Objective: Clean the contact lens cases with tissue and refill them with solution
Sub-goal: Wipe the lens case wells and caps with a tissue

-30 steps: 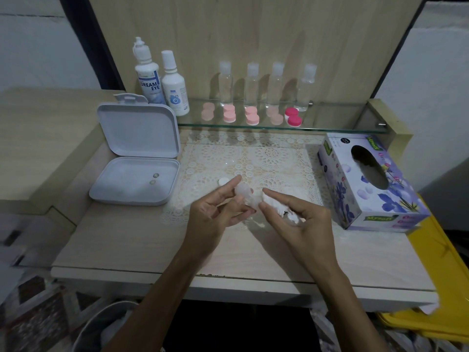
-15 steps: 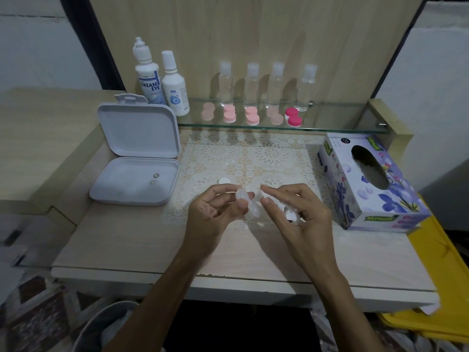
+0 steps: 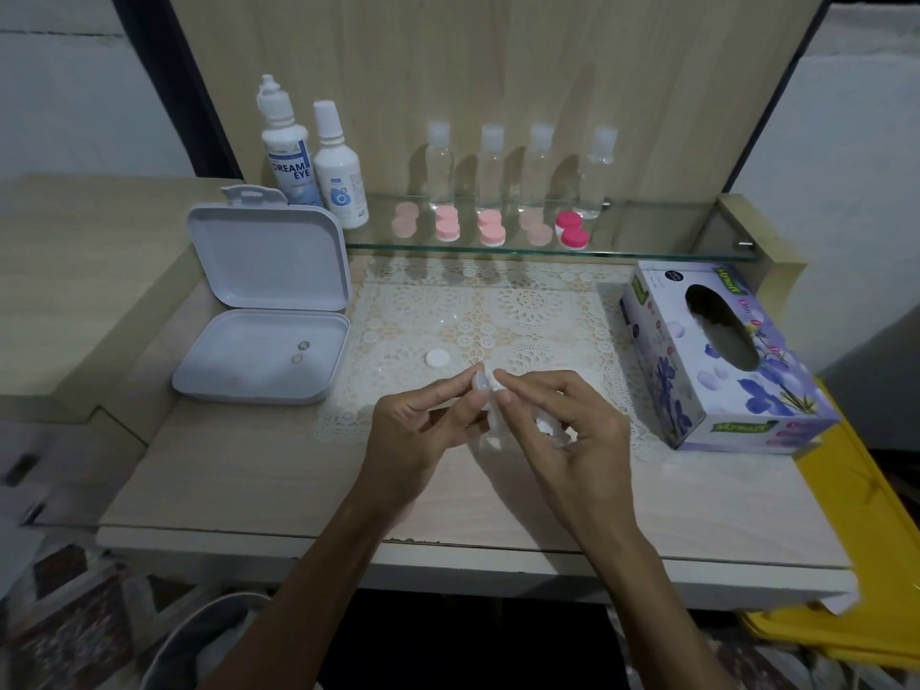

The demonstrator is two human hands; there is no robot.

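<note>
My left hand (image 3: 423, 420) pinches a clear contact lens case (image 3: 482, 382) above the lace mat. My right hand (image 3: 567, 425) holds a crumpled white tissue (image 3: 547, 426) in its palm, and its fingertips pinch a bit of white against the case's top. A loose white cap (image 3: 438, 358) lies on the mat just left of the hands. Two solution bottles (image 3: 318, 166) stand at the back left. Several pink lens cases (image 3: 490, 227) sit in a row on the glass shelf.
An open white box (image 3: 239, 376) holding two small lenses lies at the left. A purple tissue box (image 3: 717, 361) stands at the right. Several clear small bottles (image 3: 515, 166) line the back of the shelf (image 3: 647, 231). A yellow lid (image 3: 876, 565) sits beyond the table's right edge.
My left fingers have curled in tighter around the case. My right hand has drawn closer to it, and both hands have shifted a little toward me.
</note>
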